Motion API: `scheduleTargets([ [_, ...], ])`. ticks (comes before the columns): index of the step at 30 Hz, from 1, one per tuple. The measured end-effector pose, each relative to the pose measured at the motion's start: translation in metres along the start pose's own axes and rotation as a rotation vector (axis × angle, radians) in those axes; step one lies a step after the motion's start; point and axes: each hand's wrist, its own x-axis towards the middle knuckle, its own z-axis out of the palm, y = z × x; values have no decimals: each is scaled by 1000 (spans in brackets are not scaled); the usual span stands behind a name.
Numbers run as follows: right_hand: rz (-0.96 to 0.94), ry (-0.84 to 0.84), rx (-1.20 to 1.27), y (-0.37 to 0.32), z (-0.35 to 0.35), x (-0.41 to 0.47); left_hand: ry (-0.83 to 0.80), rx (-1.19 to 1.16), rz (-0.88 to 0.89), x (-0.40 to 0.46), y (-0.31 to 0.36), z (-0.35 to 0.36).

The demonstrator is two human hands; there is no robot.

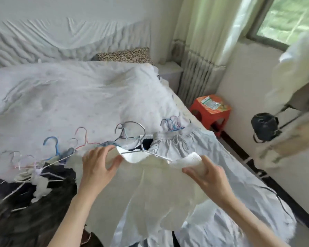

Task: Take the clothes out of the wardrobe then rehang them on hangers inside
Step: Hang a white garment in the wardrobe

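A cream white garment (155, 193) hangs between my hands over the near edge of the bed. My left hand (98, 168) grips its left shoulder edge. My right hand (203, 175) grips the right shoulder, with the cloth folded over my fingers. A grey wire hanger (144, 148) lies at the garment's neckline. Several more hangers (61, 148), blue, pink and white, lie on the bed to the left. A pale grey skirt (194, 145) with a drawstring lies under and right of the garment. Dark clothes (34, 202) are piled at the lower left.
The bed (70, 100) with a crumpled white cover fills the left and middle. A red plastic stool (210, 111) stands by the wall on the right. Further right is a black bag (264, 127) and a window (289, 18) with curtains.
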Motion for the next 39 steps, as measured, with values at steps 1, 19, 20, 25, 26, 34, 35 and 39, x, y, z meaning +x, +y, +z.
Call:
scheduleTargets([
  [1,30,55,-12,15,-22,-11,-30,-34,58,5,26,9],
  [19,442,779,-200,198,-324,-355,-708,-617,562,-115,461,173],
  [20,474,837,-162,199,-330,-375,-690,-628,616,-129,480,179],
  [25,657,1128,-80,177,-358,-450,-632,-605,970,-187,556,198],
  [26,646,1176,-155,168,-361,-461,-636,-612,1014,-196,567,203],
  [34,964,1177,-398,124,-307,-537,-809,-877,1114,-250,626,212],
  [35,1013,1196,-409,119,-307,-541,-821,-893,1147,-255,629,211],
  [39,1208,899,-464,111,-301,-546,-889,-936,1194,-269,639,207],
])
